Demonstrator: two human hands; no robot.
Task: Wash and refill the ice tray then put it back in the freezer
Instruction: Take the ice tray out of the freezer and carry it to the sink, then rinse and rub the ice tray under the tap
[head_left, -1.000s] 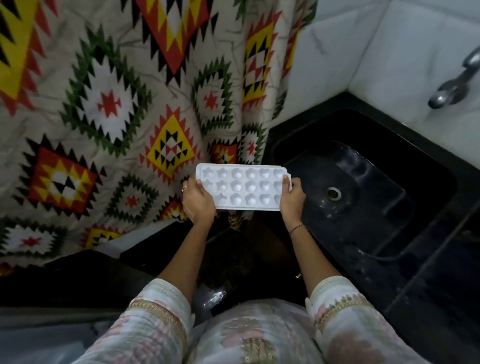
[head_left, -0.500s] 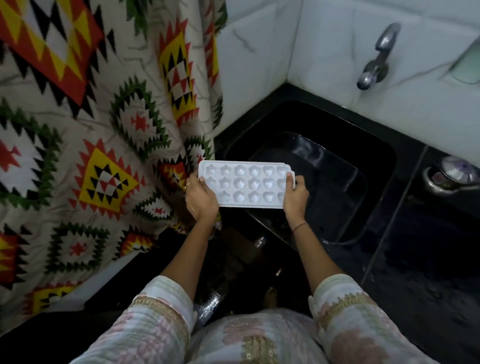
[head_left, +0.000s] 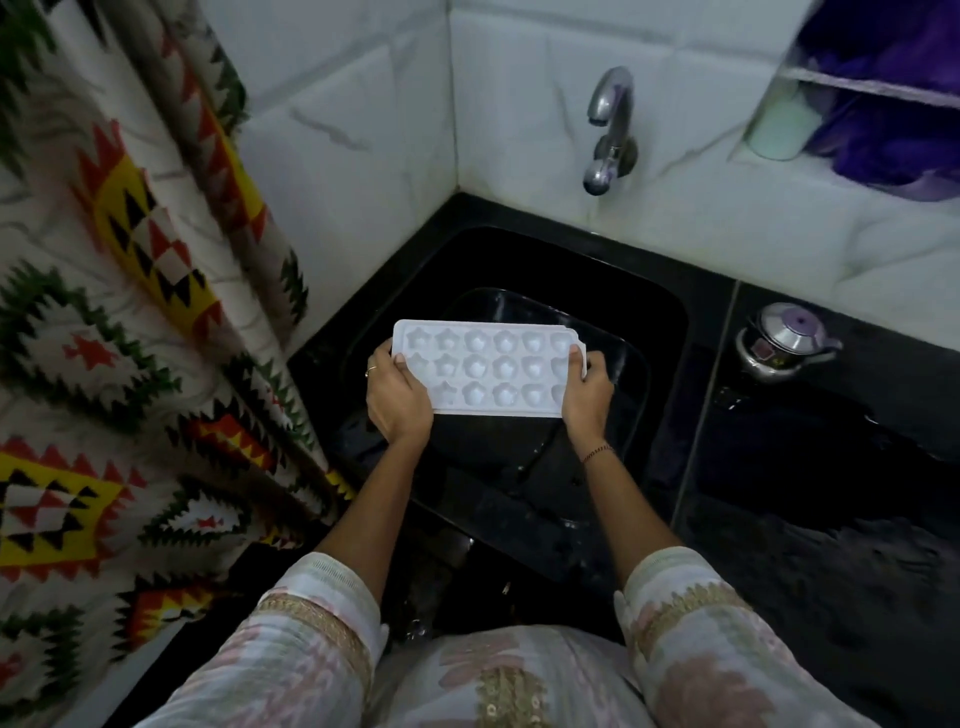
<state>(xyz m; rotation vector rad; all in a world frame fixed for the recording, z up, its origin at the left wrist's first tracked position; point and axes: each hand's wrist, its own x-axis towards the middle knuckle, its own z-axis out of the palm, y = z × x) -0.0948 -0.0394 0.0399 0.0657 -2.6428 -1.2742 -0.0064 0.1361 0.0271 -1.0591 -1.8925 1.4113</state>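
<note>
A bold patterned curtain (head_left: 130, 312) in red, yellow, green and black hangs down the left side. White marbled wall tiles (head_left: 363, 130) meet in a corner behind the sink. A black stone table (head_left: 831, 519) runs along the right, its surface glistening wet in places. Set into it is a black sink (head_left: 519, 260), which fills the corner below the tiles.

The person stands at the sink's near edge, and both pale floral sleeves (head_left: 311, 649) with gold trim reach forward over it.

A wall niche (head_left: 810, 78) at upper right holds purple cloth (head_left: 883, 114) and a pale green cup (head_left: 779, 124).

The white ice tray (head_left: 488, 369) is held over the sink basin, roughly level, cavities facing up. It shows three rows of star and flower moulds. It sits below and a little left of the tap, well apart from it. The left grip (head_left: 397, 402) clasps the tray's left short end, with the thumb on top and the fingers curled beneath. The right grip (head_left: 587, 395) clasps the right short end the same way, thumb lying on the rim.

A chrome tap (head_left: 608, 130) juts from the back wall above the sink. A small steel lidded pot (head_left: 784, 343) stands on the table just right of the sink, against the wall.

A thin red thread bracelet (head_left: 597, 452) circles the right wrist, and a ring (head_left: 372, 371) shows on a left finger.
</note>
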